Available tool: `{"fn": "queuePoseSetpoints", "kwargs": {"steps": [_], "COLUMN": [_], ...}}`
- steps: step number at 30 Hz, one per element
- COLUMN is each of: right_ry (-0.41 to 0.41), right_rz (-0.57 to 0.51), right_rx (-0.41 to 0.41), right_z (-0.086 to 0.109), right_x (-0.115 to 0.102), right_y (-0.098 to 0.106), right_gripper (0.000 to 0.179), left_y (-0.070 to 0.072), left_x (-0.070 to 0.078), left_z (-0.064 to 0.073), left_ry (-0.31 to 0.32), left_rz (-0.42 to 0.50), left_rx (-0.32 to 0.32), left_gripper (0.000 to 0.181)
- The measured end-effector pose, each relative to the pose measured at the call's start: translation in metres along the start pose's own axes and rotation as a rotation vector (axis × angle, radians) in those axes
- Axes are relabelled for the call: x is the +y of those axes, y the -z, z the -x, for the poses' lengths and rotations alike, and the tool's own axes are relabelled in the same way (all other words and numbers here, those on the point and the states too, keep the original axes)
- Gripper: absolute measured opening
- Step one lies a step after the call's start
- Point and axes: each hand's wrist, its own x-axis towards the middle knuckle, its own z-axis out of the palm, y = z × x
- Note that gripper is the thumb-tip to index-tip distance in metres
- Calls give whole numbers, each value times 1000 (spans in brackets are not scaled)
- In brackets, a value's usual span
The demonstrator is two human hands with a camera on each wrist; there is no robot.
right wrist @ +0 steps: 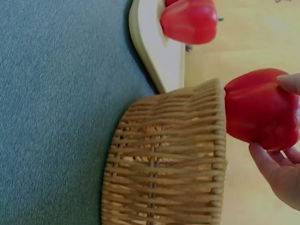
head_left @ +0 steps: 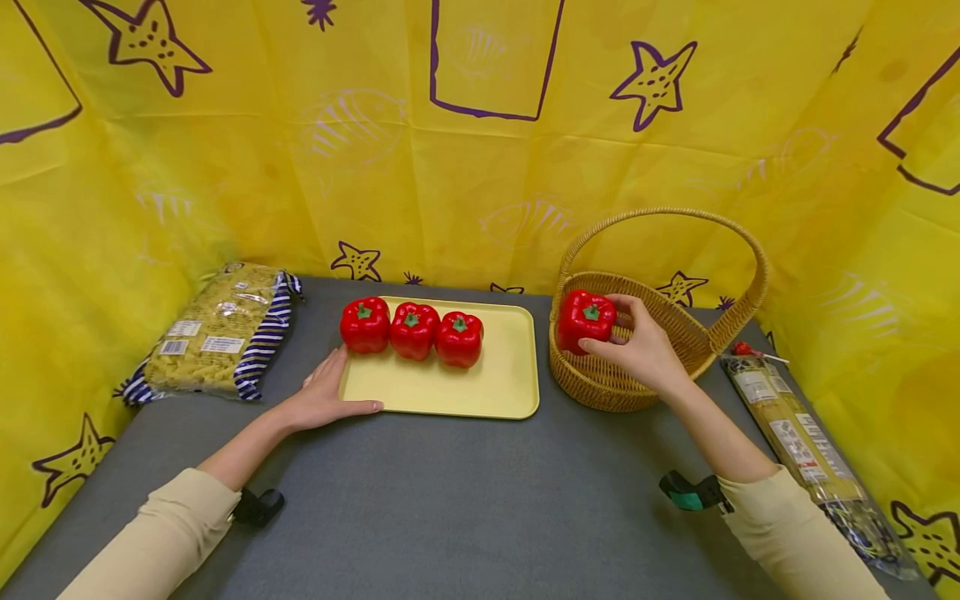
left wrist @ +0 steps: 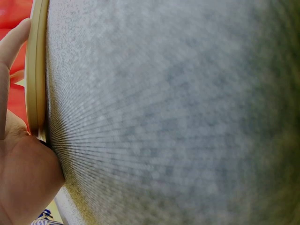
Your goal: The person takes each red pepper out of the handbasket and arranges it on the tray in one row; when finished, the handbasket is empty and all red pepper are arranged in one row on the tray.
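My right hand (head_left: pixel 640 348) grips a glossy red bell pepper (head_left: pixel 586 321) with a green stem, thumb on one side and fingers on the other. It is over the left part of a wicker basket (head_left: pixel 600 395); in the right wrist view the pepper (right wrist: pixel 262 110) shows just above the woven rim. My left hand (head_left: pixel 327 395) rests at the near left corner of a pale yellow tray (head_left: pixel 502 375), its thumb stretched along the front edge. Three more red bell peppers (head_left: pixel 414 331) stand in a row toward the tray's left, the leftmost over its edge.
A clear bag of pasta (head_left: pixel 213 333) with striped ends lies at the left of the grey table (head_left: pixel 450 508). On the right, long packs of spaghetti (head_left: pixel 798 442) lie beside the basket, whose tall handle (head_left: pixel 667 212) arches up. A yellow patterned cloth (head_left: pixel 480 167) hangs around the table.
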Motion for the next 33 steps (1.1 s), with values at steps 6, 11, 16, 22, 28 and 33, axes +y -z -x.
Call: {"fn": "queuePoseSetpoints", "kwargs": {"steps": [6,11,16,22,28,33], "right_ry": [28,81,120,131,144,171], "right_rz": [-45,-32,-48,-80,-37,37], "right_rx": [7,3,-19,-51,-56,-59], "right_z": [0,-1,-4,-6,-9,-12], "right_x": [-5,-8,-10,-13,-16,-17], "right_y": [-9,-20,-29,-39,-47,-54], "right_gripper": [82,80,78,79,80,80], "left_y": [0,0,0,0,1,1], "left_x": [-1,0,1,4,5,4], "left_z": [-1,-1,1,3,3,2], "left_ry": [-13,-17,-14,-14,-9,-8], "left_rz": [2,7,4,15,9,11], "left_rx": [8,10,10,10,4,4], "left_gripper": [117,117,117,118,117,117]}}
